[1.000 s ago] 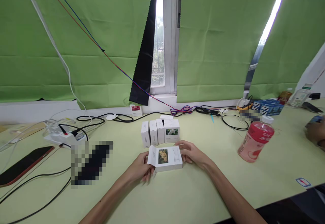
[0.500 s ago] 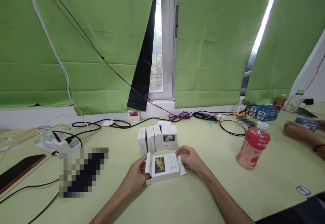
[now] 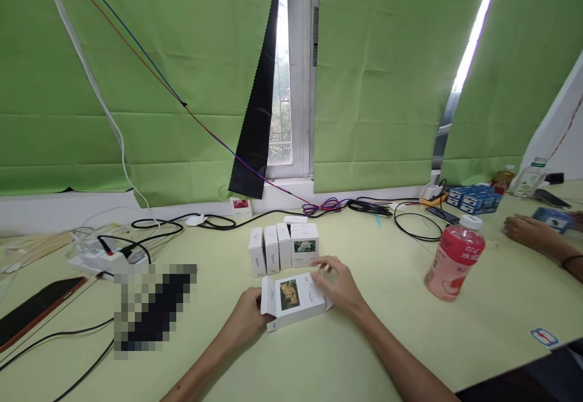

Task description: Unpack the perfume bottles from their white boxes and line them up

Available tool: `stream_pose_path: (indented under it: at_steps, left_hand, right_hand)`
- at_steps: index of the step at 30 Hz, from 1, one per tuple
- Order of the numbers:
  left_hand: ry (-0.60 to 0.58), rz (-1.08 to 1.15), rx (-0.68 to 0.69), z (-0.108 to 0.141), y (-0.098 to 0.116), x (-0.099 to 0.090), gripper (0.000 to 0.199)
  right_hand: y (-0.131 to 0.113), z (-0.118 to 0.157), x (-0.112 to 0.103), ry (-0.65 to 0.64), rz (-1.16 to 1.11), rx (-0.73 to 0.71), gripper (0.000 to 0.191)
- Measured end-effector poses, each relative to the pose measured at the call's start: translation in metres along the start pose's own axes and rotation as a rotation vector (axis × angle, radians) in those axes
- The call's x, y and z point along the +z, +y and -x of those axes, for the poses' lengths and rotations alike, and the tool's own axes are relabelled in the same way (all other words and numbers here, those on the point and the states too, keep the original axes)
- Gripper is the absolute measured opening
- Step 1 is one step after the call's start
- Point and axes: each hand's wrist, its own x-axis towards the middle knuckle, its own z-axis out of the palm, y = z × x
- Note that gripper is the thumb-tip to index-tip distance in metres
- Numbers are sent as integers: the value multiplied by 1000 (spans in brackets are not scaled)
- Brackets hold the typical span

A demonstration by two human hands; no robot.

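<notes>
From my end, the pale green tabletop [image 3: 364,353] carries a row of white boxes [image 3: 284,250] at its far middle. Just near of them the yellow-flower carton [image 3: 298,296] lies flat. At its right end the right hand [image 3: 339,283] is half open, touching it without visibly gripping; the left hand [image 3: 246,317] curls at the left end, fingers hidden, so I can't tell its grip. I'd worry that uneven pressure creases the left flap [image 3: 268,297] or skids the carton into the row.
</notes>
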Motion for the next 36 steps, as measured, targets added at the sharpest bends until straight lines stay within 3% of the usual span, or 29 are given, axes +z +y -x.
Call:
stream_pose_path:
  at_steps: [4, 7, 12, 17, 20, 24, 30, 36]
  left_hand:
    - [36, 2, -4, -3, -6, 2, 17]
    - [26, 9, 18, -3, -5, 2, 16]
    - [-8, -76, -50, -2, 0, -7, 15]
    - [-15, -303, 11, 0, 3, -32, 22]
    - [-26, -367, -20, 2, 4, -45, 23]
    - [-97, -285, -146, 7, 5, -55, 21]
    - [-218, -142, -235, 13, 10, -68, 20]
    - [-181, -48, -250, 14, 18, -68, 28]
  right_hand:
    - [-7, 8, 4, -319, 51, -189, 59]
    - [-2, 10, 6, -411, 134, -196, 85]
    - [5, 7, -1, -416, 193, -66, 92]
    - [8, 2, -14, -427, 205, -4, 94]
    - [10, -1, -25, -433, 212, 7, 91]
    - [13, -4, -45, -464, 256, 42, 86]
    - [34, -5, -76, -379, 284, 154, 88]
    - [43, -7, -88, -335, 274, 220, 94]
